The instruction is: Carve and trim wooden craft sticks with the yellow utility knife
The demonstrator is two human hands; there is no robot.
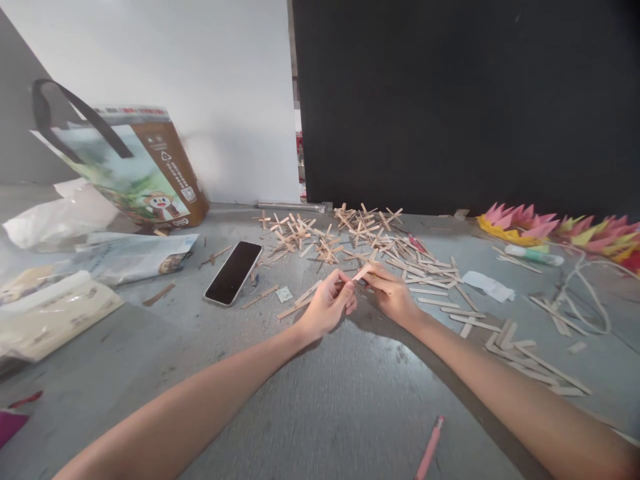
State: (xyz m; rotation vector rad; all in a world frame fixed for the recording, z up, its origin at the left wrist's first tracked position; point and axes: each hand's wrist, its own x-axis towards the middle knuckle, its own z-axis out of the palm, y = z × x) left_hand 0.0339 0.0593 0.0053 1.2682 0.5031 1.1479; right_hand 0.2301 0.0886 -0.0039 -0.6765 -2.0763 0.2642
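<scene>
Close together over the middle of the grey table, my two hands hold a wooden craft stick (363, 272) between them. My left hand (329, 303) is closed, its thumb and fingers pinching the stick's near end. My right hand (390, 291) grips it from the other side, thumb and forefinger along it; its other fingers are partly hidden. Just beyond them lies a heap of sticks joined into crosses (325, 237). Loose craft sticks (430, 273) spread out to the right of my right hand. Near my left wrist, more sticks (299, 303) lie beside a small square packet (284, 294).
A black phone (233, 273) lies left of my hands. Further left stand a printed bag (145, 167) and plastic packages (60, 313). At the right are pink and yellow paper crowns (520, 223), a glue stick (534, 255) and a white cord (575, 280). A pink pen (430, 450) lies in front.
</scene>
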